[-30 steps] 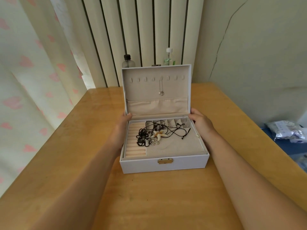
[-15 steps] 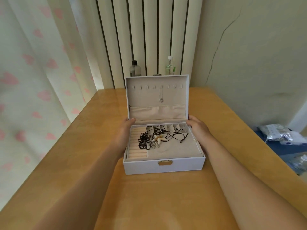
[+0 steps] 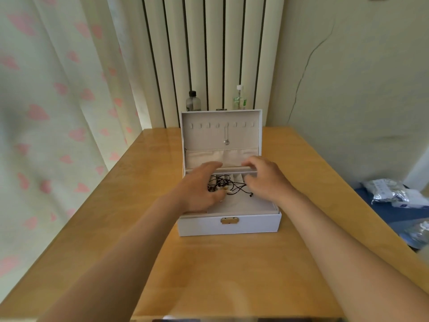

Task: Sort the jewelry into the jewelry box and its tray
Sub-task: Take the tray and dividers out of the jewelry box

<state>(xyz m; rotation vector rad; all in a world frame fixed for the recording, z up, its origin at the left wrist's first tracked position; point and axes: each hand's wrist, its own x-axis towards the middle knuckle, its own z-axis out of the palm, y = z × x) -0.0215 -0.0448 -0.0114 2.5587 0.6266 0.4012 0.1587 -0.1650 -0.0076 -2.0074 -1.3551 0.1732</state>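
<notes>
Head view:
- Left hand (image 3: 201, 189): open and nearly flat, fingers stretched toward the back, over the left part of the tray; thumb tip just beside the flower pendant, contact not discernible.
- Right hand (image 3: 264, 181): over the right rear of the tray, fingers bent downward above the small back compartments; blurred, so a pinch on a cord cannot be told.
- Jewelry tangle (image 3: 228, 184): black cords and small pieces heaped in the tray between the two hands, partly hidden by both.
- Flower pendant (image 3: 227, 190): pale, within the tangle.
- Tray (image 3: 243, 206): beige lining, seated in the top of the box.
- Jewelry box (image 3: 255, 225): white, lid up, gold clasp (image 3: 229, 220) on the front wall, standing on the desk.
- Lid (image 3: 204, 138): upright, row of hooks, gathered pocket (image 3: 234, 156) below.
- Silver necklace (image 3: 226, 137): hanging from one middle hook.
- Desk (image 3: 209, 275): pale glossy wood.
- Two bottles (image 3: 193, 102): behind the lid.
- Curtain (image 3: 46, 112): pink hearts, far left.
- Plastic packets (image 3: 390, 191): right of the desk, on a lower blue surface.
</notes>
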